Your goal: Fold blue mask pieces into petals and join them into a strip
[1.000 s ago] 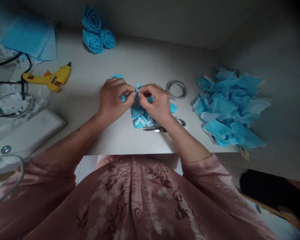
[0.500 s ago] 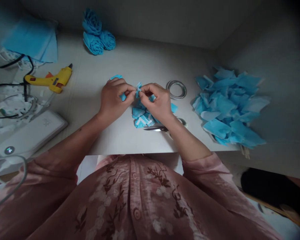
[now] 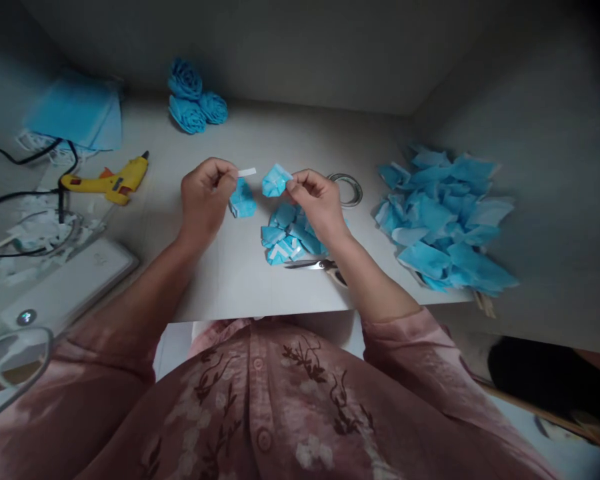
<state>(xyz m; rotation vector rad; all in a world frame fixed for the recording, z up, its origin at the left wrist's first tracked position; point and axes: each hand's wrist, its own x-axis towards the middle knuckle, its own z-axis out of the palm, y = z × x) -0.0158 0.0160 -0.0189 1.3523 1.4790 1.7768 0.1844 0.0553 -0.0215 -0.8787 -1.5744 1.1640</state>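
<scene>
My left hand (image 3: 205,200) pinches a short white paper strip (image 3: 247,172) between thumb and forefinger. A folded blue petal (image 3: 276,181) is held by its right edge in the fingertips of my right hand (image 3: 317,200). The strip and the petal are a small gap apart. Below my left fingers another folded blue piece (image 3: 243,200) lies on the table. Under and beside my right hand is a heap of folded blue petals (image 3: 285,237), some with white strips on them. Scissors (image 3: 310,265) lie just in front of that heap, their handles partly hidden by my right forearm.
A roll of tape (image 3: 355,190) lies right of my right hand, before a large pile of blue pieces (image 3: 440,220). Blue rosettes (image 3: 190,113) stand at the back. Leftward are a yellow glue gun (image 3: 115,183), blue sheets (image 3: 75,113), white scraps (image 3: 35,230) and a power bank (image 3: 75,280).
My hands have moved apart from their shared pinch. The white strip is now separate in my left hand, and the blue petal stays in my right. The view has shifted slightly.
</scene>
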